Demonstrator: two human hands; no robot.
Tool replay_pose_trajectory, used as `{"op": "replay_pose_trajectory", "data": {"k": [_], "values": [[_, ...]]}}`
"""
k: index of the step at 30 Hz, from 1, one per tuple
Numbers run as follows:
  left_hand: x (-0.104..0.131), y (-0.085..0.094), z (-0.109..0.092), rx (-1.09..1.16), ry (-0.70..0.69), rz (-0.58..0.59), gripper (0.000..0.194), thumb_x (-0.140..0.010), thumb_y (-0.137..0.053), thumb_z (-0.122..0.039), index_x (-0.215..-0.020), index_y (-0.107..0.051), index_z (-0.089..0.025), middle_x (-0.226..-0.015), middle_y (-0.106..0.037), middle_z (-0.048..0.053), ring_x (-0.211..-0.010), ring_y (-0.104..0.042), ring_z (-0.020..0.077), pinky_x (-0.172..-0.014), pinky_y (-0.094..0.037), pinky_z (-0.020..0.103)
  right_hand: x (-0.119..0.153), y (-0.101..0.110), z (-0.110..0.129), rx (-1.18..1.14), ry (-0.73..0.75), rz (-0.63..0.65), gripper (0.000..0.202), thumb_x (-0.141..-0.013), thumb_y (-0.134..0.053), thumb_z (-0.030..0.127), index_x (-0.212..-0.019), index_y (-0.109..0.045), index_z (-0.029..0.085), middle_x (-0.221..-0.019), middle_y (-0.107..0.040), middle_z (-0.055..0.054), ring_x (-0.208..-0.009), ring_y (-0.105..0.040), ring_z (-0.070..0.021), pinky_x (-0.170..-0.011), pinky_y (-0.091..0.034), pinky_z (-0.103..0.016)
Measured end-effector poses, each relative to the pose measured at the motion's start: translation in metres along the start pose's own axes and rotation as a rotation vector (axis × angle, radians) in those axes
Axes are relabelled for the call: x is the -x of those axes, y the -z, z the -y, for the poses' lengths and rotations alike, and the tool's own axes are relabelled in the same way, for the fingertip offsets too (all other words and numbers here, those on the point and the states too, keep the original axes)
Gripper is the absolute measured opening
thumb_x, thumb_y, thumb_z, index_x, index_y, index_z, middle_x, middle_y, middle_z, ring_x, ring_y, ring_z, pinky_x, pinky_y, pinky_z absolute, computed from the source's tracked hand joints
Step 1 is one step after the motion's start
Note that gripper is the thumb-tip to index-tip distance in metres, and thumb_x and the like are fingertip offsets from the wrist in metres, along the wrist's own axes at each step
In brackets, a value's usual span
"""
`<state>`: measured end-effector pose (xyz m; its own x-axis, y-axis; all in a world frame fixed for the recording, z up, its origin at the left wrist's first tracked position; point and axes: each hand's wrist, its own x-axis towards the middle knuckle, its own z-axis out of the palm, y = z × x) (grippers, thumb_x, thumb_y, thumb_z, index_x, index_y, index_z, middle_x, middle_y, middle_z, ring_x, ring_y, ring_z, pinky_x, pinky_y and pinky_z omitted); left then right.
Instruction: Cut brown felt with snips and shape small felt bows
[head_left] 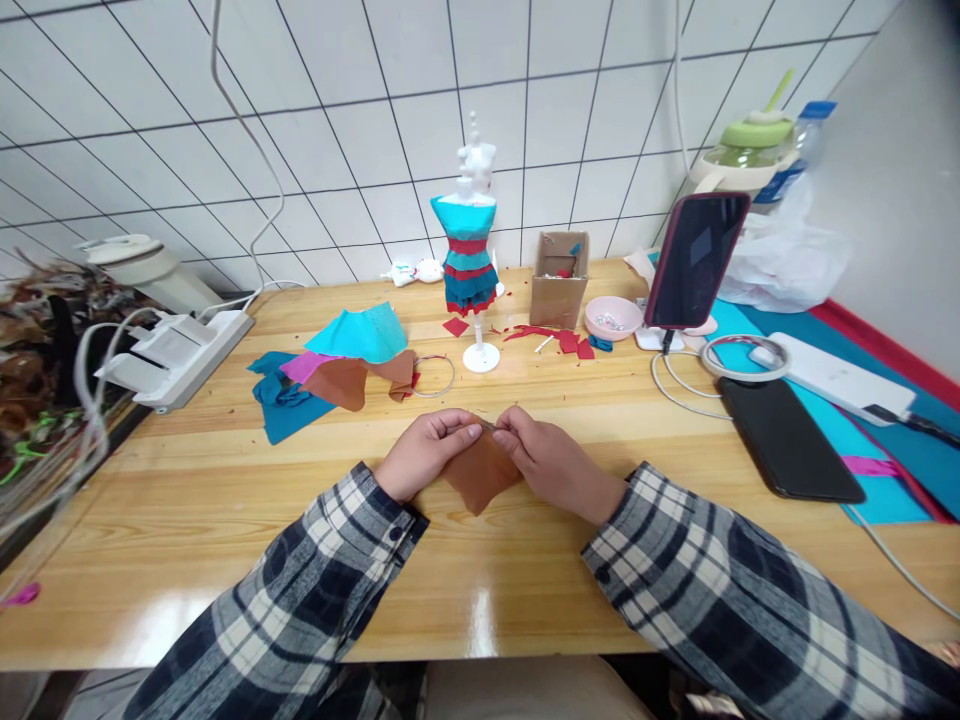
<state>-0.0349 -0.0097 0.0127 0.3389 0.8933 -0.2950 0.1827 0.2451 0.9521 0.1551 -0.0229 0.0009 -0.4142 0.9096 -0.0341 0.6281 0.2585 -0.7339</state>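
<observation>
A small piece of brown cloth hangs between my two hands, over the wooden table. My left hand pinches its upper left edge between thumb and fingers. At its upper right edge, my right hand is closed on the cloth. A thin dark bit shows between the fingertips, too small to make out. Beyond the hands stands a small white dress form wearing a turquoise, red and dark blue layered dress. To its left lie turquoise, pink and brown cloth pieces, with dark teal cloth beside them.
Behind and right are a cardboard box, a pink bowl, red scraps and a phone on a stand. A black phone and a tape roll lie right. A power strip sits left.
</observation>
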Motion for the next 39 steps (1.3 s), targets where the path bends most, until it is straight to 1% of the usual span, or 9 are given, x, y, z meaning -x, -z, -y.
{"op": "replay_pose_trajectory", "data": {"k": [6,13,21,26,33,39], "values": [[-0.0007,0.0016,0.0009,-0.025,-0.004,-0.009,0.03,-0.076,-0.068,-0.045,-0.083,-0.069,-0.016,-0.079,-0.07,0.002,-0.068,-0.057,0.0138,-0.063,-0.042,0.024,0.0001,0.0005,-0.0018,-0.019,0.012,-0.002,0.019,-0.098,-0.034,0.036,-0.097,-0.046,0.021,-0.077,-0.059,0.0,-0.067,-0.053,-0.0147,-0.059,-0.031,-0.025],[-0.0009,0.0013,0.0017,0.009,-0.002,-0.011,0.029,-0.076,-0.069,-0.043,-0.082,-0.068,-0.015,-0.08,-0.069,0.001,-0.07,-0.057,0.0135,-0.065,-0.041,0.024,0.0014,0.0011,-0.002,-0.02,0.034,0.038,0.024,-0.098,-0.032,0.041,-0.099,-0.046,0.021,-0.079,-0.059,-0.001,-0.069,-0.054,-0.015,-0.059,-0.031,-0.025],[-0.0012,0.0017,0.0021,0.002,-0.012,-0.028,0.029,-0.076,-0.068,-0.044,-0.083,-0.066,-0.015,-0.079,-0.067,0.001,-0.069,-0.055,0.0127,-0.063,-0.041,0.023,0.0013,0.0004,-0.0025,-0.028,0.036,0.033,0.022,-0.098,-0.033,0.039,-0.1,-0.046,0.021,-0.077,-0.058,-0.001,-0.067,-0.053,-0.0147,-0.059,-0.031,-0.025],[-0.0015,0.001,0.0032,0.02,0.005,-0.008,0.03,-0.077,-0.068,-0.044,-0.085,-0.066,-0.015,-0.08,-0.067,0.001,-0.07,-0.056,0.0127,-0.064,-0.041,0.023,0.0008,-0.0001,-0.0028,-0.023,0.029,0.028,0.023,-0.098,-0.032,0.04,-0.1,-0.045,0.021,-0.079,-0.059,-0.001,-0.068,-0.054,-0.0149,-0.059,-0.031,-0.025],[-0.0008,0.0005,0.0014,0.019,0.003,-0.014,0.028,-0.077,-0.068,-0.043,-0.081,-0.065,-0.015,-0.075,-0.064,-0.001,-0.065,-0.052,0.0107,-0.061,-0.039,0.022,0.001,-0.001,-0.0008,-0.015,0.026,0.01,0.02,-0.098,-0.032,0.038,-0.098,-0.044,0.022,-0.078,-0.058,-0.001,-0.068,-0.054,-0.015,-0.06,-0.031,-0.025],[-0.0011,-0.0004,0.0003,0.026,0.002,-0.011,0.028,-0.076,-0.069,-0.043,-0.082,-0.067,-0.015,-0.079,-0.067,0.0,-0.068,-0.054,0.0119,-0.063,-0.04,0.022,0.0008,-0.002,-0.0003,-0.003,0.021,0.003,0.019,-0.098,-0.032,0.036,-0.097,-0.044,0.021,-0.076,-0.057,0.0,-0.066,-0.053,-0.0147,-0.058,-0.03,-0.025]]}}
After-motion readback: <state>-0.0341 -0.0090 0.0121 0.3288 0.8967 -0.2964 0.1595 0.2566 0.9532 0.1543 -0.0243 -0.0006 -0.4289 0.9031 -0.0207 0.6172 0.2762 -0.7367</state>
